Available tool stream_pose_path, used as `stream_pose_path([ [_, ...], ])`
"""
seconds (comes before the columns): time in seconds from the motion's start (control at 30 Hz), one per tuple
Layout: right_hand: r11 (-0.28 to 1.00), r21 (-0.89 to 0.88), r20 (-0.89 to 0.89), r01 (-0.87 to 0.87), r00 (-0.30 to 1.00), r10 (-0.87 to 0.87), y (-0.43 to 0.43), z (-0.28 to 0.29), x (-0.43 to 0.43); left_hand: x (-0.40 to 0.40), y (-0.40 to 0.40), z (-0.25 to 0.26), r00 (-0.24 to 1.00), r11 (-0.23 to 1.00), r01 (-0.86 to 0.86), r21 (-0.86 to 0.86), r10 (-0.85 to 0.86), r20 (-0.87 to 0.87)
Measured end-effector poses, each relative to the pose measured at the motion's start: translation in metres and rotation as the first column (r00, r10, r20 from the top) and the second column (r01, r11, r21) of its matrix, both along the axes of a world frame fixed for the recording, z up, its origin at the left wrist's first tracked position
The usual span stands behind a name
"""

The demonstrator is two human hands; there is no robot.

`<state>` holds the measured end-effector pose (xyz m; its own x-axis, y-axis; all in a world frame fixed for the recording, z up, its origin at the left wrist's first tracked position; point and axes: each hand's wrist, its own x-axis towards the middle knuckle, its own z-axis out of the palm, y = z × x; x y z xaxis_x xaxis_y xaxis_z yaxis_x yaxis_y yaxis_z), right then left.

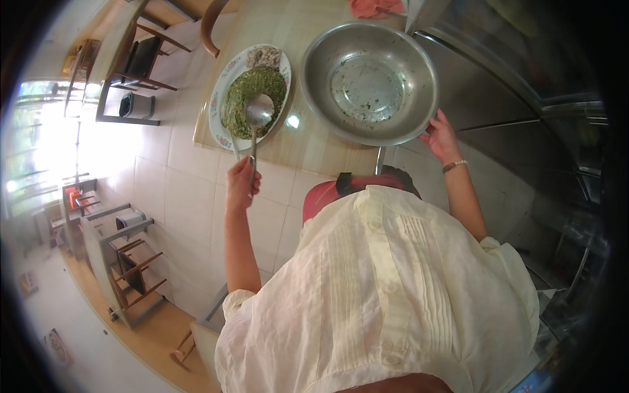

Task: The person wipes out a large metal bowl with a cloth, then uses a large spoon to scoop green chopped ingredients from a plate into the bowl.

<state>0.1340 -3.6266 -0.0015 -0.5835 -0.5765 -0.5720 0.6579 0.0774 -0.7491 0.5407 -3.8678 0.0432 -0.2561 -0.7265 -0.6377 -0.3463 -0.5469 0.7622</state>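
Note:
My left hand (240,184) is closed around the handle of a metal spoon (260,110), whose bowl rests over a mound of chopped green food (237,105). The mound lies on an oval white plate (214,109) with a floral rim, and a pile of pale, lumpy food (264,56) sits at the plate's far end. A second, pale handle (234,147) runs from the mound towards the same hand; whether I grip it too is unclear. At the right, my right hand (439,136) grips the rim of a large steel basin (368,88) with green bits scattered inside.
Plate and basin stand on a glossy table (314,152) with its near edge before me. A red cloth (376,8) lies at the far side. Steel cabinet fronts (471,88) rise at the right. A curved wooden chair part (208,29) is beyond the plate; other furniture stands left.

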Motion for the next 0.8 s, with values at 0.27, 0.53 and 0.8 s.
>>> stream_pose_path([
  [0.27,0.999,-0.039,-0.014,-0.009,1.0,0.008,0.006,-0.013,-0.005,0.005,-0.009,0.032,0.986,0.966,0.031,-0.257,0.012,0.165],
  [0.53,0.999,-0.05,-0.001,-0.008,1.0,0.008,0.005,-0.007,-0.001,-0.004,-0.02,0.021,0.972,0.931,0.059,-0.359,0.028,0.233],
  [0.8,1.0,-0.013,-0.002,0.005,1.0,-0.005,0.002,-0.009,0.0,-0.028,-0.046,0.021,0.97,0.975,-0.175,0.14,0.195,-0.144],
])
